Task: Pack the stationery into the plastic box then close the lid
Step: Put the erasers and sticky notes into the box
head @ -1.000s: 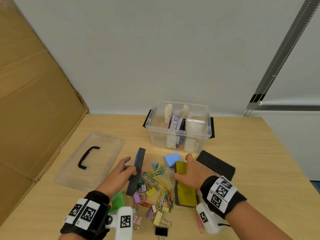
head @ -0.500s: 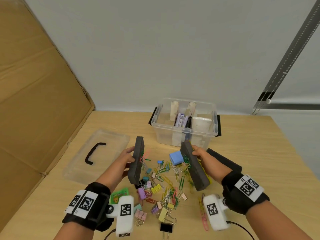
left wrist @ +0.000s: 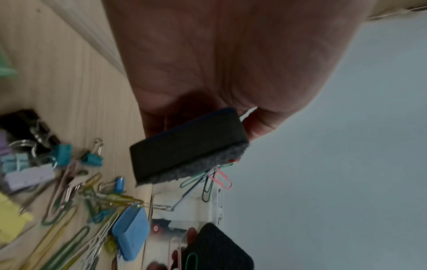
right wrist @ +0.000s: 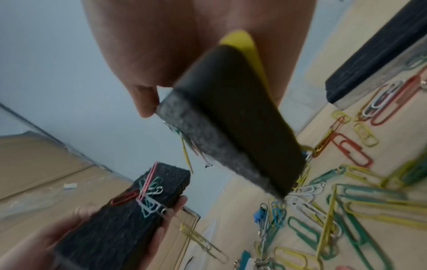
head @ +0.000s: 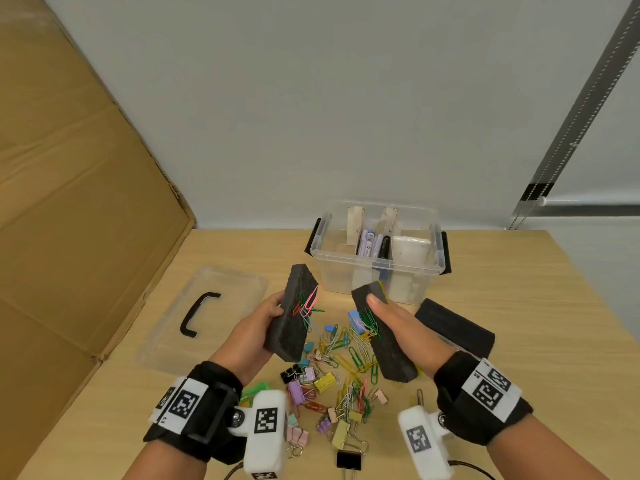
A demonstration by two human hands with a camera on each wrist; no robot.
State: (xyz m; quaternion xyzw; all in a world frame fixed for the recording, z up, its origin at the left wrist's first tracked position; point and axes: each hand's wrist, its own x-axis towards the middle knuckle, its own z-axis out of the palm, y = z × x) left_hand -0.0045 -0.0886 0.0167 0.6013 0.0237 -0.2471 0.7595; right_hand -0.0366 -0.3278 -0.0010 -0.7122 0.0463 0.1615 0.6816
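My left hand grips a black felt eraser lifted on edge above the table, with coloured paper clips stuck to its felt face. My right hand grips a second eraser with a yellow back, and clips cling to it too. Between and below them lies a heap of loose paper clips and binder clips and a blue eraser-like block. The clear plastic box stands behind, open, with pens and white items inside. Its lid lies flat at left.
A third black eraser lies on the table to the right of my right hand. A large cardboard sheet leans along the left side. A green item sits under my left wrist. The wall rises right behind the box.
Both erasers have come up off the table. The right hand, which lay flat on the yellow-backed eraser, now grips it tilted on edge. Paper clips have lifted with both felt faces.
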